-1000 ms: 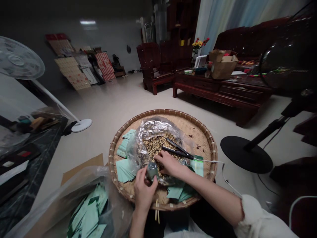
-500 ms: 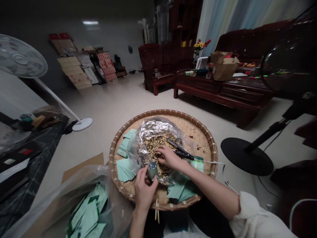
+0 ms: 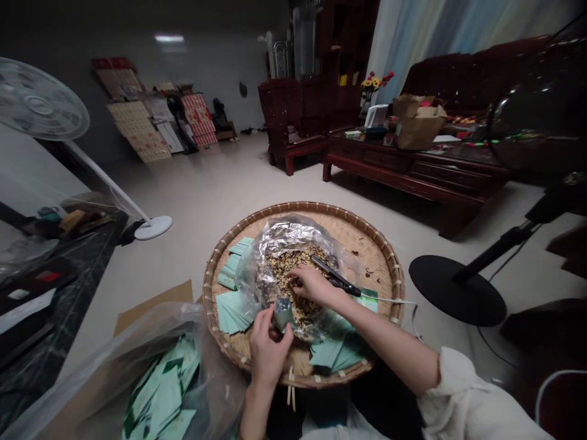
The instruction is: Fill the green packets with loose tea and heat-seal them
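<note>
My left hand [image 3: 267, 345] pinches a small green sachet [image 3: 284, 313] between thumb and fingers, its dark mouth facing up. Just beyond it my right hand [image 3: 317, 286] dips into a loose dried mix [image 3: 288, 261] of pale and dark bits, fingers curled; whatever they grip is hidden. The mix fills a clear plastic bag [image 3: 257, 247] with its mouth spread wide, standing on a round woven bamboo tray [image 3: 398, 272]. A black hair straightener [image 3: 338, 278] lies against the bag, right of my right hand. Fanned flat green sachets [image 3: 233, 311] rest at the tray's left, more sachets [image 3: 337, 351] at its near right.
Left of the tray, a large clear bag [image 3: 208, 366] holds several green sachets [image 3: 165, 397]. A white cord [image 3: 389, 300] runs rightward from the straightener. A white standing fan [image 3: 153, 227] is at left, a black fan base [image 3: 457, 288] at right. A dark wooden table [image 3: 413, 168] stands behind.
My right hand has shifted slightly left and up over the mix, its fingers more curled. The left hand holds the sachet in nearly the same place.
</note>
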Demonstrator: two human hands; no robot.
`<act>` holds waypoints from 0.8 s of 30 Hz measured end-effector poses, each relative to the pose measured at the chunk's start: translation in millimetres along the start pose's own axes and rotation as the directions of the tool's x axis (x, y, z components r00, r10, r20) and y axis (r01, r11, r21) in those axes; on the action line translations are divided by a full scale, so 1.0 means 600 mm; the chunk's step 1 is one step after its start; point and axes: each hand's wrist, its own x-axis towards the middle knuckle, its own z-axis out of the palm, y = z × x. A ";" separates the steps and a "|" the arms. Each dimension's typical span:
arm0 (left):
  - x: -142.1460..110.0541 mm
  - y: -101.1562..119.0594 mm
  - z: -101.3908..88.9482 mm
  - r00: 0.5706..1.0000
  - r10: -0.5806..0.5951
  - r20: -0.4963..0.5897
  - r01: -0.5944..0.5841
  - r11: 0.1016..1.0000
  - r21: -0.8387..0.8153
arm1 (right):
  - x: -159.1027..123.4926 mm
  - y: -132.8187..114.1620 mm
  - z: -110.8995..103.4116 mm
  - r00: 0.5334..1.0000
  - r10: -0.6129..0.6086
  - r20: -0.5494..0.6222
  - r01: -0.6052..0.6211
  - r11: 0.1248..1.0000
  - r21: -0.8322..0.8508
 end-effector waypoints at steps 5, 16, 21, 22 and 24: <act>-0.001 -0.002 0.001 1.000 -0.001 -0.001 0.001 1.000 -0.006 | 0.021 -0.012 0.008 0.992 0.025 0.124 -0.010 0.993 -0.118; -0.001 -0.001 0.001 1.000 0.010 0.000 -0.010 1.000 -0.009 | -0.001 -0.011 0.014 0.997 0.006 0.082 -0.003 0.999 -0.037; -0.001 0.001 -0.002 1.000 0.017 0.003 -0.017 1.000 0.019 | 0.005 -0.003 0.019 0.999 0.007 0.041 -0.010 0.997 0.077; 0.000 0.001 -0.002 1.000 0.018 0.005 -0.018 1.000 0.024 | 0.006 0.000 0.017 0.999 0.006 0.035 -0.010 0.996 0.091; 0.001 0.001 -0.002 1.000 0.024 0.005 -0.024 0.999 0.036 | 0.005 0.006 0.007 1.000 0.020 0.019 -0.023 0.989 0.145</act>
